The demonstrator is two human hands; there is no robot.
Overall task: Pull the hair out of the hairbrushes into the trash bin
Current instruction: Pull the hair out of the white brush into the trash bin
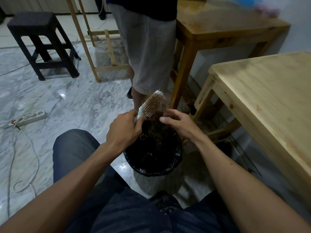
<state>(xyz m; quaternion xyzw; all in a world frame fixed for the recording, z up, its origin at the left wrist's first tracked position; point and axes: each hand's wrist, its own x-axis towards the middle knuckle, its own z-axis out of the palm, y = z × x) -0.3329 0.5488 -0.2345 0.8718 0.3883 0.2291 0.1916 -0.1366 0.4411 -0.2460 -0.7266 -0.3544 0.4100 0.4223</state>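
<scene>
The left grip [125, 126] is closed tight around the handle of the brush [152, 105]. The brush sticks up and away from that grip, tilted, with its pins facing the right hand. The right grip [178, 122] is just beside the brush, on its far side from the left one. Its fingers [164, 119] are curled and loosely bunched at the edge of the pins, where brown hair [160, 113] hangs off the brush. I cannot tell if they pinch the hair. Right under both grips is the bin [153, 152], lined with a black bag, with curly hair inside. It stands on the floor [67, 101]. A wood tabletop [269, 91] is off past the right grip.
</scene>
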